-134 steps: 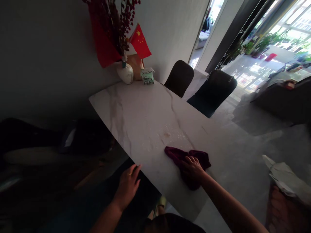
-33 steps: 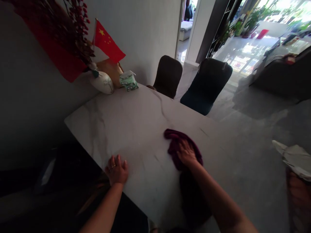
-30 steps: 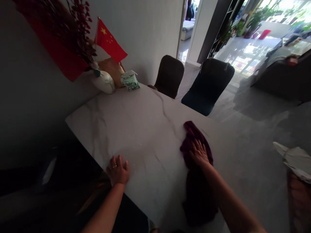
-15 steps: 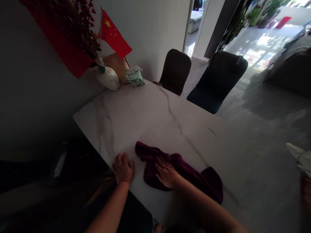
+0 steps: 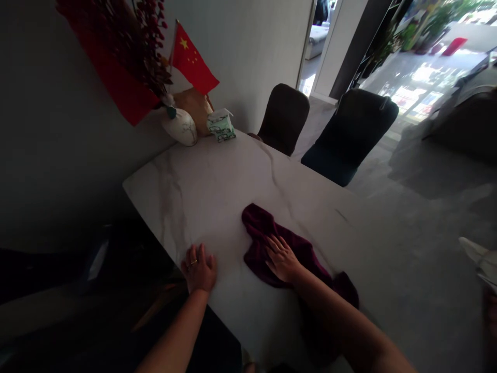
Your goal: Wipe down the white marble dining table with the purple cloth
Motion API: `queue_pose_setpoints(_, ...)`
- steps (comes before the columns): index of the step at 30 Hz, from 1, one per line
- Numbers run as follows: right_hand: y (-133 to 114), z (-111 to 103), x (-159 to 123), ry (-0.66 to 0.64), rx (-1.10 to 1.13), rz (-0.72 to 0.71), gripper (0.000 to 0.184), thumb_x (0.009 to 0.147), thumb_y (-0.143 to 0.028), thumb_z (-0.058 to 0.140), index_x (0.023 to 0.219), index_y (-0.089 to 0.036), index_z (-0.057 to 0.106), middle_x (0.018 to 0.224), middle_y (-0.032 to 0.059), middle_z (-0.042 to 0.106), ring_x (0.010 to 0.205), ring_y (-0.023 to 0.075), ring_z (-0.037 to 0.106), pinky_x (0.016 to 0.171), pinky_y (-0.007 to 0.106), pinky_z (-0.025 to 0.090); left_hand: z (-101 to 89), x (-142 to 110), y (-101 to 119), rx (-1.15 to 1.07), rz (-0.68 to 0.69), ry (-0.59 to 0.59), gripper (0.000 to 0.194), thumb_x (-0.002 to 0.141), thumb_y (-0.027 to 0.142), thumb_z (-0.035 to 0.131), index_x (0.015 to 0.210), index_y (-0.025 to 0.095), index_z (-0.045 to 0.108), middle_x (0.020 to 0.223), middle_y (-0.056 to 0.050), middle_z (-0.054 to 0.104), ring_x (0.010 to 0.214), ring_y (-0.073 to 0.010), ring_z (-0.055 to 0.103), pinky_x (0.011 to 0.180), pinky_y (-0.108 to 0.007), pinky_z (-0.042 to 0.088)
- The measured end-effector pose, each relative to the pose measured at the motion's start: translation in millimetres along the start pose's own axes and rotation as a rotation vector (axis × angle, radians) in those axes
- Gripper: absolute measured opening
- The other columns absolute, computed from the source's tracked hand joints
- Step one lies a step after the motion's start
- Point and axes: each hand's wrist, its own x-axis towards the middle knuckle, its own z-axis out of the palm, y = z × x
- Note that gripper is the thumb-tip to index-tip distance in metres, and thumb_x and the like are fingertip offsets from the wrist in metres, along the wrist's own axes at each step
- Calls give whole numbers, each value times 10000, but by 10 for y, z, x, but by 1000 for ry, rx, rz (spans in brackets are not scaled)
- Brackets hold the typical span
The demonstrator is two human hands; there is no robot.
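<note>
A dark purple cloth [image 5: 306, 251] lies bunched and stretched across the white marble-patterned table [image 5: 221, 181]. On top of it rests my right hand [image 5: 282, 258], laid flat with the fingers extended. My forearm hides part of the cloth's near side. To the left, my left hand [image 5: 199, 269] leans on the bare tabletop by the near edge, its fingers spread and a ring on one of them. It is apart from the cloth and holds nothing.
At the table's far end stand a white vase [image 5: 180, 127] with red sprigs, a small red flag [image 5: 194, 61] and a green-and-white tissue pack [image 5: 221, 125]. Two dark chairs, one brown [image 5: 285, 119] and one bluish [image 5: 349, 137], are along the far side. Something whitish [image 5: 479, 256] shows at the right.
My right hand and the purple cloth under it have slid forward and to the right over the table. My left hand has stayed in its place. The view has shifted slightly.
</note>
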Motion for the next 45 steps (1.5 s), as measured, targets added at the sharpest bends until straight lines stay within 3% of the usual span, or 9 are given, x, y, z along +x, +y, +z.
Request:
queue_pose_setpoints(5, 190, -33, -535, 34, -27, 59, 554, 978, -328, 562, 1517, -205, 524, 1666, 115, 365, 1582, 279, 232, 1277, 520, 261, -17, 11, 6, -14, -7, -9, 590, 1046, 402, 357, 1498, 56, 509, 1608, -255, 393, 1493, -388, 338, 1187, -632, 273)
queue_pose_setpoints(13, -106, -22, 536, -20, 53, 167, 646, 1019, -494, 518, 1582, -189, 430, 1705, 112, 274, 1605, 290, 124, 1303, 547, 74, -29, 70, 23, -40, 35, 53, 640, 1028, 465, 311, 1438, 35, 552, 1547, -290, 443, 1463, -400, 392, 1162, -624, 313)
queue_pose_setpoints(19, 154, -9, -863, -15, 20, 50, 541, 1030, -402, 484, 1541, -224, 499, 1666, 70, 379, 1588, 237, 210, 1265, 414, 264, -29, 102, 71, -84, 38, 55, 631, 1003, 467, 344, 1424, 49, 561, 1531, -295, 464, 1458, -410, 407, 1137, -644, 336)
queue_pose_setpoints(24, 848, -268, -1760, 26, -143, 394, 580, 962, -352, 580, 1536, -322, 505, 1656, 45, 398, 1571, 367, 224, 1254, 671, 102, -21, 101, 65, -95, 34, 66, 645, 997, 478, 335, 1430, 56, 560, 1546, -284, 451, 1467, -403, 397, 1148, -632, 331)
queue_pose_setpoints(30, 1385, -664, -891, 107, -139, 815, 623, 1025, -421, 487, 1618, -270, 368, 1722, 58, 242, 1590, 390, 117, 1241, 696, 90, 35, 101, 34, -55, 69, 76, 700, 1008, 514, 281, 1416, 22, 566, 1530, -304, 456, 1450, -415, 415, 1144, -618, 346)
queue_pose_setpoints(33, 993, -542, -303, 63, -54, 648, 534, 1053, -409, 435, 1568, -268, 457, 1708, 47, 285, 1596, 325, 136, 1263, 656, 33, 45, 103, 12, -60, 73, 74, 714, 998, 537, 290, 1412, 28, 571, 1525, -308, 462, 1441, -426, 423, 1124, -630, 360)
queue_pose_setpoints(38, -524, 242, 158, -80, 67, 72, 503, 1037, -515, 473, 1479, -290, 558, 1646, 13, 417, 1584, 288, 205, 1276, 625, 93, 71, 135, -67, -125, 49, 79, 709, 974, 550, 273, 1381, 71, 599, 1508, -284, 493, 1412, -432, 458, 1106, -649, 369)
queue_pose_setpoints(41, -1273, 662, 65, -48, -15, -47, 517, 1031, -548, 461, 1463, -283, 564, 1641, 24, 428, 1579, 318, 224, 1249, 649, 188, 64, 195, -101, -182, 39, 62, 681, 970, 474, 239, 1366, 55, 602, 1459, -286, 534, 1375, -415, 499, 1097, -618, 399)
queue_pose_setpoints(45, -1538, 735, -593, -10, -178, -132, 476, 1029, -542, 445, 1426, -321, 587, 1630, -6, 444, 1561, 264, 284, 1250, 536, 276, -60, 304, -104, -235, 35, -40, 641, 912, 422, 342, 1373, 47, 584, 1342, -286, 597, 1297, -419, 551, 1062, -602, 436)
